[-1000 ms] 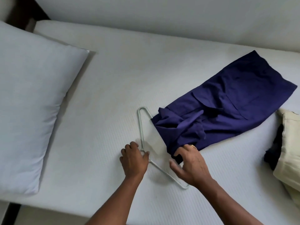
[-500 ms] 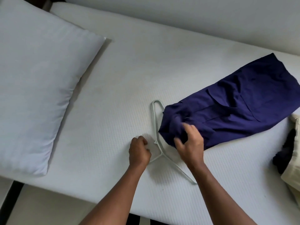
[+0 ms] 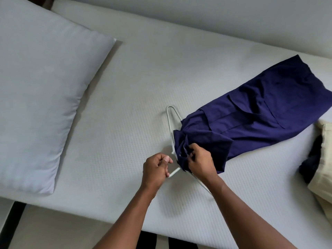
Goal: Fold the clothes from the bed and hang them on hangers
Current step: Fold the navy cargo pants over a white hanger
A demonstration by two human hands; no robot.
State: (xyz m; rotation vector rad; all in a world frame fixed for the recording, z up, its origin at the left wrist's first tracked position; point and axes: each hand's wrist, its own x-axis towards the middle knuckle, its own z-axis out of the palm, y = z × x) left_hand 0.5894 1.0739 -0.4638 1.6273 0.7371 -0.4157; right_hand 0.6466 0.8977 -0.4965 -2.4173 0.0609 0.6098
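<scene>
- While the left hand [image 3: 157, 167] grips the short white stem of the hanger [image 3: 174, 171], its fingers curled round it with the thumb on top, the right hand [image 3: 201, 161] pinches the bunched end of the navy garment [image 3: 260, 119] just right of that stem.
- The hanger lies on the bed [image 3: 125, 78]; one thin arm runs away from the person to a rounded tip, and the other runs toward the person and passes under the right wrist.
- The navy garment covers the middle of the hanger and stretches from there up and to the right across the bed, mostly flat, with a pocket flap and a few creases showing.
- The end of the garment nearest the hanger is crumpled into folds between the right hand's fingers.
- A pale pillow [image 3: 41, 87] lies well to the left of the hanger, on the same bed.
- Far to the right of the hanger, at the edge of the view, a cream cloth [image 3: 323, 177] lies with a dark cloth [image 3: 311, 164] against its left side.
- Both forearms are bare and reach in from the near edge of the bed toward the hanger.
</scene>
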